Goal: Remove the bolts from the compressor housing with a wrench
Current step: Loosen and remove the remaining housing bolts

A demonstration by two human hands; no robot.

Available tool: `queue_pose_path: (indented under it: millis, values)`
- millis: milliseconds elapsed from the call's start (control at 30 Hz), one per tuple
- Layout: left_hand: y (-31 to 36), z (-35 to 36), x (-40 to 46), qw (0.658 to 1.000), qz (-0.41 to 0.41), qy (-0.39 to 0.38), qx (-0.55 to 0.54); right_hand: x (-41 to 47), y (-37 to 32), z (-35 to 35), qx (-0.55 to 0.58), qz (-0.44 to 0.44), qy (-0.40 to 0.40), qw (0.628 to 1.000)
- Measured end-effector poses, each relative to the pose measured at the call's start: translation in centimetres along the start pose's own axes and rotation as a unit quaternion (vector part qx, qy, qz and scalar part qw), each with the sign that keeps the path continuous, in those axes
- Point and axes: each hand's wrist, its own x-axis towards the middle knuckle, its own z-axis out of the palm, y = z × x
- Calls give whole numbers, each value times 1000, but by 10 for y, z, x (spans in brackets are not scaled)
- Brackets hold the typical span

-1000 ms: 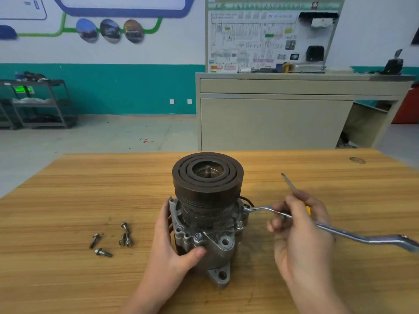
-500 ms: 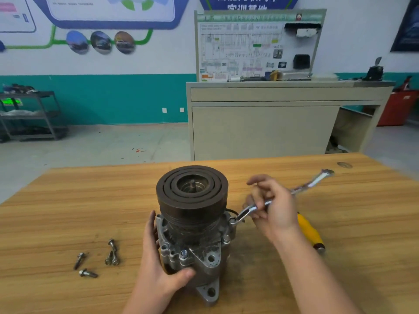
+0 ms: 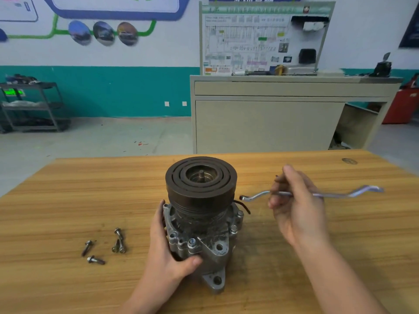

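The compressor [image 3: 201,214] stands upright on the wooden table [image 3: 68,200], dark pulley on top, grey metal housing below. Bolts remain in the housing: one at the front [image 3: 192,242] and others on the right flange [image 3: 239,214]. My left hand [image 3: 165,252] grips the housing's left side, thumb across the front. My right hand [image 3: 294,205] holds a silver offset wrench [image 3: 335,194] by its middle, level in the air. The wrench's near end [image 3: 242,197] hangs just right of the pulley, above the right flange, not touching a bolt.
Several removed bolts [image 3: 106,245] lie loose on the table left of the compressor. A black wire [image 3: 243,206] curls out on the compressor's right side. Beyond the table stand a beige bench [image 3: 272,123] and a metal shelf [image 3: 31,107].
The wrench has come off the right flange bolt and swung from pointing up-right to level. My right hand has lifted slightly and now hides the yellow-handled tool behind it. My left hand has not moved.
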Motion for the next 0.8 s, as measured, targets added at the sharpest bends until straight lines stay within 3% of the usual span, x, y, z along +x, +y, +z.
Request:
queue_pose_path:
  millis: [233,367,500,600,667,733,800]
  values:
    - [2,1,-3,1000,2,5,16,-46,23,-2,-137,-232,11,963]
    - [4,1,-4,1000,1,10,18,-60,35,9,-235,-330,25,914]
    - [4,1,-6,1000,5,19,18,-71,57,24,-298,-403,96,860]
    - [3,1,-7,1000,5,23,16,-73,62,30,-281,-403,122,863]
    - [2,2,-8,1000,2,20,6,-62,52,26,-216,-363,123,898]
    - [2,2,-8,1000,-1,20,-5,-42,41,18,-102,-251,121,955]
    - [2,3,-6,1000,-2,24,-6,-15,32,10,27,-97,42,994]
